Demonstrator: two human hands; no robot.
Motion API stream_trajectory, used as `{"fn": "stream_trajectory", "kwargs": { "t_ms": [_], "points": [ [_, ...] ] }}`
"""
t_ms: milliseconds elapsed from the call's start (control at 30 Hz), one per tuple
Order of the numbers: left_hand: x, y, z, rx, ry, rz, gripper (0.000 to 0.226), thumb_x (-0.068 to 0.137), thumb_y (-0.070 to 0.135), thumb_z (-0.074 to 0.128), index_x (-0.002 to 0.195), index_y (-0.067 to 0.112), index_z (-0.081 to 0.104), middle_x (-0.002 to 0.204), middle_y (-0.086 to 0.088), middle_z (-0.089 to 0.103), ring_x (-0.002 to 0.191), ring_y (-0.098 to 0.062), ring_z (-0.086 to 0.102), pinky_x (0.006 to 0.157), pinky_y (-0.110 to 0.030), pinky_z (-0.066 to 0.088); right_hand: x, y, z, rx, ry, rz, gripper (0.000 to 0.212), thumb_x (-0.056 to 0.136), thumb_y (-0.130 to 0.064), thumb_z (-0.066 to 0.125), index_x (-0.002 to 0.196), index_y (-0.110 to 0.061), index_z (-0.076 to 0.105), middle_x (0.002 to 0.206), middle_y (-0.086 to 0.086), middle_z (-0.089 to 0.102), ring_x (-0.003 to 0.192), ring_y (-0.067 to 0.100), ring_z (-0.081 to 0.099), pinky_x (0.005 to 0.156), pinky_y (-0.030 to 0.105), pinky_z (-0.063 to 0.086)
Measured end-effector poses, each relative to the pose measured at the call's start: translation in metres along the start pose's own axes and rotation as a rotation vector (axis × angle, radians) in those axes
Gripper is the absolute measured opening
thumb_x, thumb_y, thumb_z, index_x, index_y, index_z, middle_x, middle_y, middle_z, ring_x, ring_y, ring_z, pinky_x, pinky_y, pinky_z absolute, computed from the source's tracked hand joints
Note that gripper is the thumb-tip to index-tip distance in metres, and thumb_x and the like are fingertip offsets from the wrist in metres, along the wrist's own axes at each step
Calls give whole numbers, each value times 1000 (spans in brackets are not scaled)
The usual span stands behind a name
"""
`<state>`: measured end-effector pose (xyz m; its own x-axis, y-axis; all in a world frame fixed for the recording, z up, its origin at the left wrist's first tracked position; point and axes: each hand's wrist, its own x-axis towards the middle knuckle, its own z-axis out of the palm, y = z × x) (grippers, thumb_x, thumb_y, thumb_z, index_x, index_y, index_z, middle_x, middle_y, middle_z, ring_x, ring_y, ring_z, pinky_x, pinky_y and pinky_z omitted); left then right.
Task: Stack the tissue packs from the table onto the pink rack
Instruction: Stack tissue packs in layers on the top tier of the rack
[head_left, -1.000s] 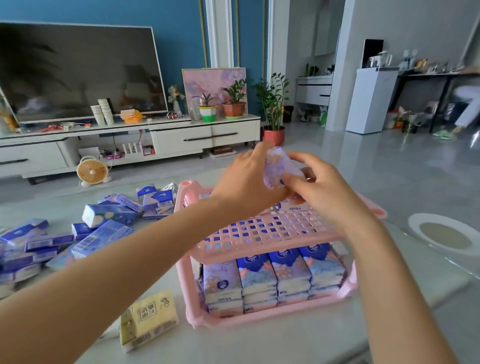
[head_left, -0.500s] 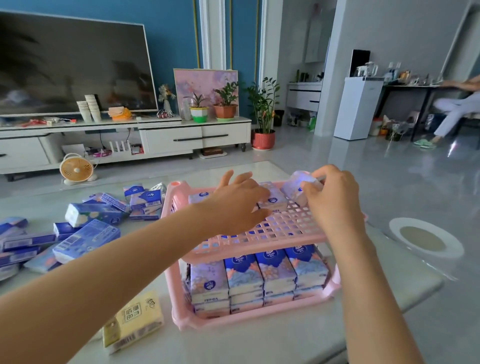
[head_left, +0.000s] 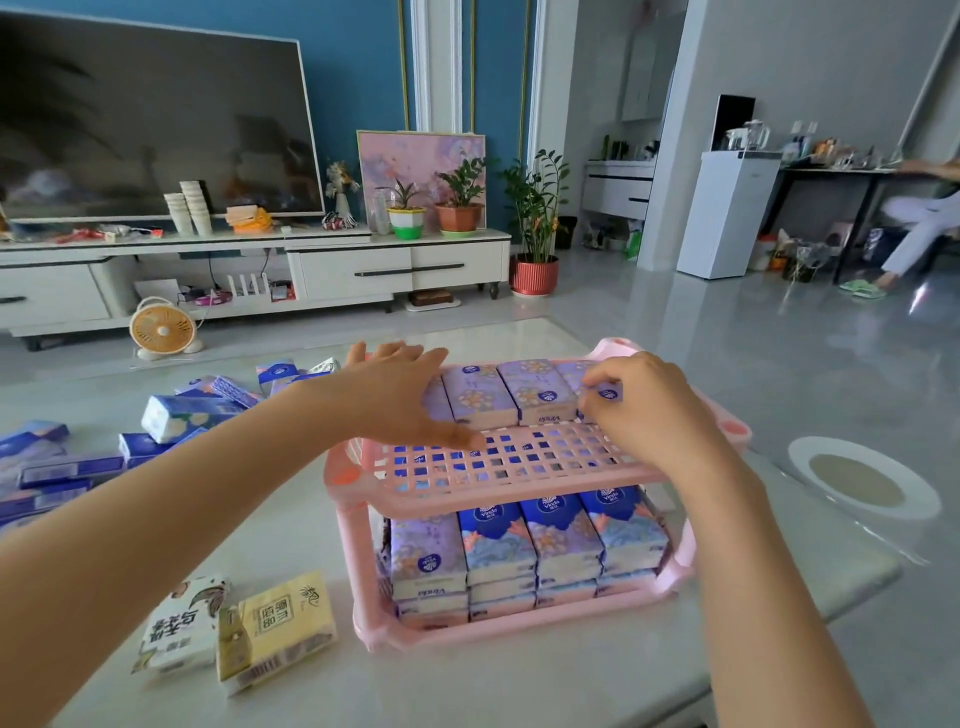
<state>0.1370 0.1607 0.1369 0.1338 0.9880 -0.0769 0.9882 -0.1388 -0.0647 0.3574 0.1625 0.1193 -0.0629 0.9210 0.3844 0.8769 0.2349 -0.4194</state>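
Note:
A pink two-tier rack (head_left: 498, 475) stands on the table in front of me. Its lower tier is full of stacked purple and blue tissue packs (head_left: 524, 551). Along the back of the top tier lies a row of purple packs (head_left: 506, 392). My left hand (head_left: 400, 397) lies flat with straight fingers over the left end of that row, thumb on the grid. My right hand (head_left: 641, 400) curls its fingers round the rightmost pack (head_left: 602, 392) of the row. More blue packs (head_left: 182, 415) lie scattered on the table to the left.
A yellow pack (head_left: 275, 629) and a white patterned pack (head_left: 179, 623) lie near the table's front left. A white plate-like disc (head_left: 862, 480) sits to the right. Behind are a TV stand (head_left: 353, 265), a small fan (head_left: 162, 328) and plants. A person sits far right.
The pack held up in both hands has come down onto the top tier's right end. My left hand has moved to lie flat over the row's left end. The camera tilted down.

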Motion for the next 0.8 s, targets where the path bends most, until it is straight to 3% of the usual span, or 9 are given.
{"fn": "stream_trajectory", "kwargs": {
  "t_ms": [100, 233, 300, 400, 500, 600, 700, 800],
  "points": [
    [1, 1, -1, -25, -8, 17, 105, 66, 78, 46, 148, 24, 10, 150, 0, 29, 139, -24, 25, 116, -51, 0, 1, 2, -1, -5, -17, -2, 25, 85, -13, 62, 108, -18, 68, 120, 3, 58, 101, 22, 56, 76, 25, 39],
    [1, 1, -1, -27, 29, 24, 100, 68, 76, 47, 147, 24, 14, 147, 3, 35, 135, -21, 33, 115, -52, 3, 2, 4, 1, -32, 0, -20, 26, 85, -4, 58, 108, -14, 67, 118, 5, 59, 97, 24, 58, 78, 29, 45],
    [0, 0, -1, -24, 17, 33, 101, 66, 78, 44, 147, 27, 11, 149, 5, 33, 136, -21, 33, 115, -53, 2, 3, 4, 3, -44, 11, -25, 27, 85, -2, 56, 107, -14, 68, 117, 5, 61, 97, 25, 59, 79, 30, 45],
    [-3, 0, -2, -41, -29, 68, 108, 54, 82, 33, 144, 41, -10, 156, 5, 11, 142, -22, 20, 113, -56, -6, 3, 5, 4, -45, 20, -9, 28, 86, -7, 59, 112, -16, 66, 119, 4, 61, 101, 24, 58, 75, 26, 40],
    [-4, 3, -1, -31, -3, 107, 98, 58, 82, 24, 142, 46, -12, 157, 2, -4, 145, -21, 3, 113, -56, -7, 0, -2, 2, -107, 43, -56, 34, 87, -10, 56, 120, -16, 60, 128, 4, 54, 114, 25, 50, 89, 33, 40],
    [-2, 3, 2, 27, 0, 138, 83, 72, 77, 22, 143, 46, -8, 157, 0, -2, 145, -21, 3, 113, -56, -7, -2, -19, 5, -9, -92, -151, 40, 95, -23, 47, 135, -24, 45, 146, -1, 37, 135, 19, 30, 112, 41, 23],
    [-1, 2, 3, 83, -12, 145, 73, 82, 70, 24, 143, 44, -9, 157, -2, 2, 144, -23, 7, 113, -56, -6, -2, -24, 11, -66, -279, -155, 44, 98, -35, 37, 142, -33, 32, 155, -6, 17, 143, 15, 13, 116, 44, 9],
    [0, 1, 2, 114, -12, 156, 72, 85, 67, 25, 144, 43, -8, 157, -3, 5, 144, -25, 12, 114, -55, -2, 1, -19, 9, -84, -304, -173, 43, 97, -33, 42, 140, -33, 36, 154, -7, 22, 141, 13, 19, 115, 35, 15]
  ]
}}
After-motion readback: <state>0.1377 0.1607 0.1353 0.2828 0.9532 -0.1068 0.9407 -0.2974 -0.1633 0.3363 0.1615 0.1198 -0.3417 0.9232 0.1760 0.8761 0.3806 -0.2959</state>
